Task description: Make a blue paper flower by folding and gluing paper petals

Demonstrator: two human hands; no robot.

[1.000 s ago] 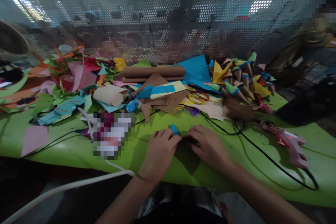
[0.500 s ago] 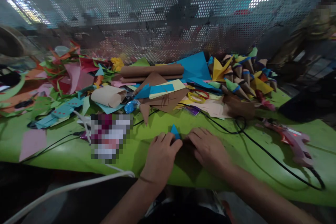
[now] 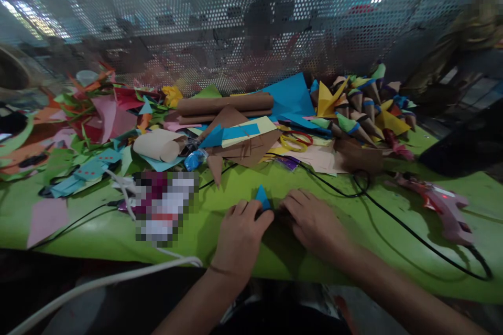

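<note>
A small piece of blue paper (image 3: 263,198) with a pointed tip shows between my two hands, just above the green table (image 3: 212,220). My left hand (image 3: 241,230) is closed on it, with thumb and fingers bent round its lower part. To the right, my right hand (image 3: 312,222) has its fingers curled inward and down, close to the blue paper but with a small gap. Whatever those right fingertips pinch, if anything, is hidden from view. A brown paper cone (image 3: 215,168) lies beyond my left hand.
At right rests a pink glue gun (image 3: 444,204), its black cord (image 3: 408,233) looping across the table. A white cable (image 3: 118,278) crosses the front left. Coloured paper scraps (image 3: 110,110), a brown roll (image 3: 226,106), scissors (image 3: 296,141) and several finished paper cones (image 3: 357,107) line the back.
The view has shifted slightly. Both hands keep nearly the same place and grip, and the blue paper stays between them.
</note>
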